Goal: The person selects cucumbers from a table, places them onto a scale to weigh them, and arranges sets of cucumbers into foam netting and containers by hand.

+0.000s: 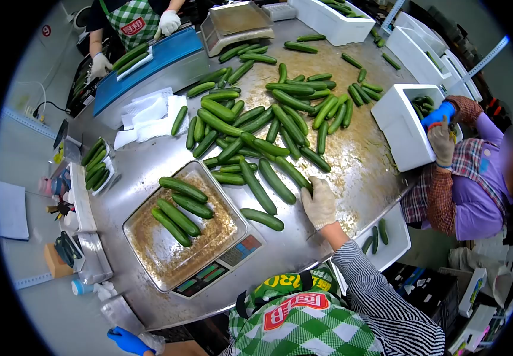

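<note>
My right hand (pixel 319 205), in a whitish glove, is closed around the near end of a long green cucumber (pixel 292 173) at the edge of the pile. My left hand (pixel 128 340), in a blue glove, is low at the bottom left, off the table edge, its fingers stretched out and nothing visible in them. Several cucumbers (pixel 178 217) lie on the metal pan (pixel 176 261) of a scale in front of me. One loose cucumber (pixel 262 219) rests between the scale and my right hand.
A large cucumber pile (pixel 256 127) covers the table's middle. Across from me, a gloved co-worker's hand (pixel 169 22) is by a blue-topped machine (pixel 150 65). At right, another co-worker reaches into a white foam box (pixel 396 127). White sheets (pixel 150 115) and a packed tray (pixel 109 175) lie left.
</note>
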Action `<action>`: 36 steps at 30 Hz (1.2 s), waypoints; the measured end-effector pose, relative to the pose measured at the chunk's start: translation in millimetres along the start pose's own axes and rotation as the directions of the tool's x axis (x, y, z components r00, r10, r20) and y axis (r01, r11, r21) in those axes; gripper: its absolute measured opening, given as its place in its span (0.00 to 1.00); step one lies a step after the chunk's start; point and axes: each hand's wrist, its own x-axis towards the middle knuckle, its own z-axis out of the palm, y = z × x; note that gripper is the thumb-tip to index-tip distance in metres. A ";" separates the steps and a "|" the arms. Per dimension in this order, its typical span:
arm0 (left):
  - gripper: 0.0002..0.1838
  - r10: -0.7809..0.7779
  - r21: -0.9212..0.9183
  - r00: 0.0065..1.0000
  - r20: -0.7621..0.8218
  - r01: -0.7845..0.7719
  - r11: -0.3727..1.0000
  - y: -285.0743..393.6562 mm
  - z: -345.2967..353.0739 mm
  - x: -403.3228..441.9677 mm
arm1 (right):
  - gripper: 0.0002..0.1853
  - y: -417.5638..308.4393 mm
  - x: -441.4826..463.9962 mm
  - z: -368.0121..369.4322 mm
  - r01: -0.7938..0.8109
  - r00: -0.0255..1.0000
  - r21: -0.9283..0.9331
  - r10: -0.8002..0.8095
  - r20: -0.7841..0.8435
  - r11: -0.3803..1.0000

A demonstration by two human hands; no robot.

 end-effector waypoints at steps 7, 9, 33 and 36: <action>0.21 -0.032 0.047 0.989 0.142 0.026 0.999 20.1 20.2 -90.1 | 0.21 -59.0 -40.9 -2.7 0.287 0.732 0.160 -0.324 0.599 0.944; 0.21 -0.021 0.012 0.988 0.153 0.019 1.000 23.8 21.0 -105.8 | 0.22 -53.3 -47.7 12.6 0.217 0.780 0.174 -0.278 0.561 0.960; 0.22 -0.115 -0.236 0.966 0.231 0.170 0.957 83.8 -6.0 -132.7 | 0.10 -202.5 14.3 12.4 0.337 0.671 0.536 -0.596 0.441 0.774; 0.23 -0.180 -0.233 0.942 0.282 0.250 0.940 80.7 -13.0 -133.2 | 0.11 -183.2 8.7 5.2 0.295 0.797 0.561 -0.523 0.303 0.774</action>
